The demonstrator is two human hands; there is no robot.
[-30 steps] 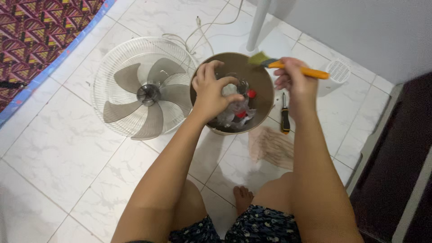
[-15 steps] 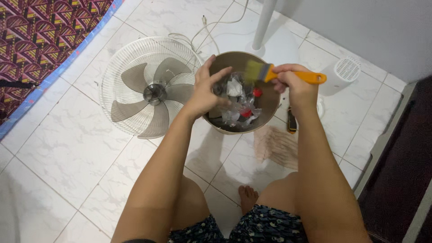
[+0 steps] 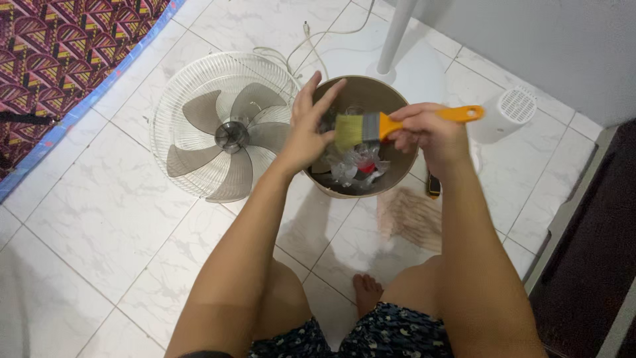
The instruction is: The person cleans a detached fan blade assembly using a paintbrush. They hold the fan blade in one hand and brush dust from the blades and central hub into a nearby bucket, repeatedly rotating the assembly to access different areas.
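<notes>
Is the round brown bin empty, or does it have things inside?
Not empty. The round brown bin holds crumpled clear plastic with red bits, visible below the paintbrush and both hands.

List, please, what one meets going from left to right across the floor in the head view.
patterned mat → fan grille with grey blades → left hand → paintbrush bristles → right hand → white vented cap → dark door
</notes>
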